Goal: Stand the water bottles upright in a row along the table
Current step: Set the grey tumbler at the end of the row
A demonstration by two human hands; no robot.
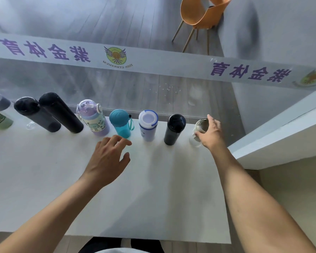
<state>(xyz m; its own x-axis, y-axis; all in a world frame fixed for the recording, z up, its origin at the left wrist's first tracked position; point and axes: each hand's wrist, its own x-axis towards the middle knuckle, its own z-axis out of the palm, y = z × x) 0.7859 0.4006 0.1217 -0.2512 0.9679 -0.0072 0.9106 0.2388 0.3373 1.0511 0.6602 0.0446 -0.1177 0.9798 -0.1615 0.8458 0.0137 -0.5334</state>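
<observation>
White table [62,179]; 7 bottles upright; R hand [211,133] grips clear bottle [199,127].

A single head-worn wide-angle camera looks steeply down and forward over the near edge of the white table [153,198], close above it, facing the glass wall [153,92] along its far edge.

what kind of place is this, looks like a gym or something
Probably a sports centre or gym lobby: the glass partition's banner bears a winged basketball logo reading "gymnasium", water bottles line the white table, and an orange chair stands beyond.
</observation>
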